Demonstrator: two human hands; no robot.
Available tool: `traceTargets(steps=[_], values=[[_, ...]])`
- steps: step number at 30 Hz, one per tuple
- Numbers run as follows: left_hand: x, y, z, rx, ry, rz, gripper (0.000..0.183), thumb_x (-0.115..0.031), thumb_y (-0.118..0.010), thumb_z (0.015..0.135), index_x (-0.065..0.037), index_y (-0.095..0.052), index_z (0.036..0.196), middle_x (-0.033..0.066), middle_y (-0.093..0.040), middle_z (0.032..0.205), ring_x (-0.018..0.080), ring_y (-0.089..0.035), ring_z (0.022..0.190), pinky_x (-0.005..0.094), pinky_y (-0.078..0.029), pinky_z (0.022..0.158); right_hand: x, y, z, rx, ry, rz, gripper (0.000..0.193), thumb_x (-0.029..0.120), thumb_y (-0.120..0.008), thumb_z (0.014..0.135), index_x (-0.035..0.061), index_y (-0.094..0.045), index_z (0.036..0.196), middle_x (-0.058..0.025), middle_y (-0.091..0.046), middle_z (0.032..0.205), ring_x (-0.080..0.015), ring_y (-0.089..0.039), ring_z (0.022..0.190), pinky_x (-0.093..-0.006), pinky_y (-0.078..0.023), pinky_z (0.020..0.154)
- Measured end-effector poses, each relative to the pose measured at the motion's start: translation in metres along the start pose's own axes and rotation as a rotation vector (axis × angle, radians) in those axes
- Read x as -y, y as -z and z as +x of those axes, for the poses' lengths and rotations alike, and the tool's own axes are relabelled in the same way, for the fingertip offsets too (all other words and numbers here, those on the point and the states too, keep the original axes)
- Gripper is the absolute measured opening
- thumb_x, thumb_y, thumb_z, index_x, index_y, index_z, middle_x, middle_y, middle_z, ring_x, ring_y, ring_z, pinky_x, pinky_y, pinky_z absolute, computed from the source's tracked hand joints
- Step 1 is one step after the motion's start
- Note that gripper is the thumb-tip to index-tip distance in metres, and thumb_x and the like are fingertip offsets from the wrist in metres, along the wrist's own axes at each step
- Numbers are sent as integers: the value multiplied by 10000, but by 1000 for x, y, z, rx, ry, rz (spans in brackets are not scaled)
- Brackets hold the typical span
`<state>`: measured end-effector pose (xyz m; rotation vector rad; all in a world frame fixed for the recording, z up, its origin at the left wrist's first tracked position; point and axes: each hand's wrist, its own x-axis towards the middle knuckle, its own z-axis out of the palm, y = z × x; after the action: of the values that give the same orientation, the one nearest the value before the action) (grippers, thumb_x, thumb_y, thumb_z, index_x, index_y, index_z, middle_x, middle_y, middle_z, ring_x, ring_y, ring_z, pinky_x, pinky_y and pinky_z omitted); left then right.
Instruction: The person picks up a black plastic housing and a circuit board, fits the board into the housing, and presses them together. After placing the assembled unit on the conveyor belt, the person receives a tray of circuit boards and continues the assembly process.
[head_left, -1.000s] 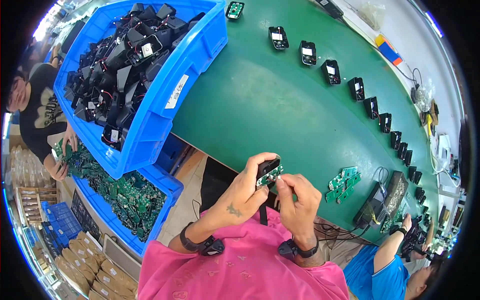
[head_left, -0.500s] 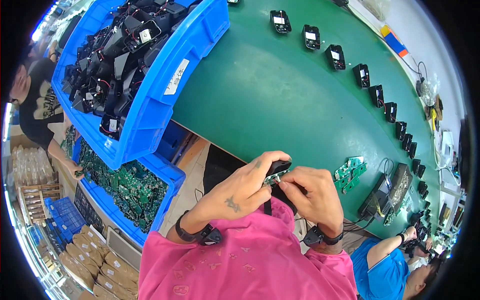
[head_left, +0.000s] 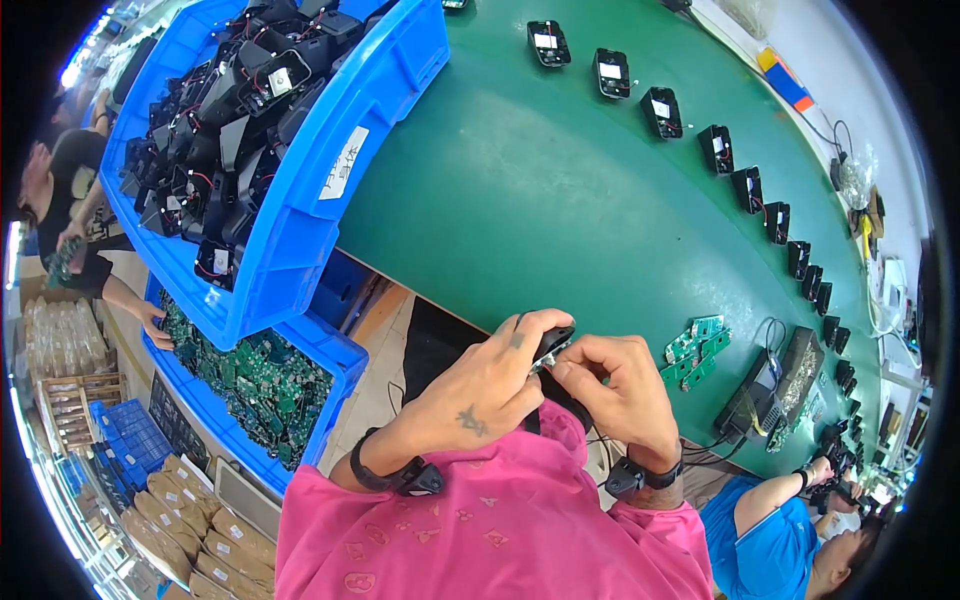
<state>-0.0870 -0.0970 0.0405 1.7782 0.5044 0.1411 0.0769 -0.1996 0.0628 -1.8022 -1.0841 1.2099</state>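
In front of my chest, my left hand (head_left: 482,388) is closed around a small black plastic housing (head_left: 555,338). Against the housing's underside a green circuit board (head_left: 545,361) shows its edge, partly covered by fingers. My right hand (head_left: 628,392) is closed in a pinch at that board's edge, thumb and forefinger together. Whatever small part lies between those fingertips is too hidden to name. Several loose green circuit boards (head_left: 695,350) lie on the table just beyond my right hand.
A blue bin (head_left: 300,235) heaped with black housings stands at left, above a second blue bin (head_left: 343,385) of circuit boards. Open housings (head_left: 612,75) line the green table (head_left: 520,190). A black device (head_left: 750,405) with cables sits at right. Co-workers (head_left: 765,525) are on both sides.
Both my hands stay together at the housing, shifting only slightly. At the left, the co-worker has lifted one hand holding circuit boards away from the lower bin.
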Motion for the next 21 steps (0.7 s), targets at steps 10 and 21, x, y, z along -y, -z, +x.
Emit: traceTargets(steps=[10,21], values=[[26,-14,5,-62,-3,-115,569,-35,-522,868,-40,-303,1392,234,-522,1091,359,-586,836,430,-492,769,-23,-15,3,-196,196,-178,112,80,-624,876,-22,-614,832,-137,-621,670,-255,-635,588,-360,-474,532],[38,-9,15,-74,130,-579,690,51,-720,801,-44,-369,1388,94,-520,1146,142,-588,963,258,-532,773,-38,-31,4,-378,157,68,167,105,-658,923,-42,-582,901,-75,-644,656,-117,-638,564,-265,-486,492]])
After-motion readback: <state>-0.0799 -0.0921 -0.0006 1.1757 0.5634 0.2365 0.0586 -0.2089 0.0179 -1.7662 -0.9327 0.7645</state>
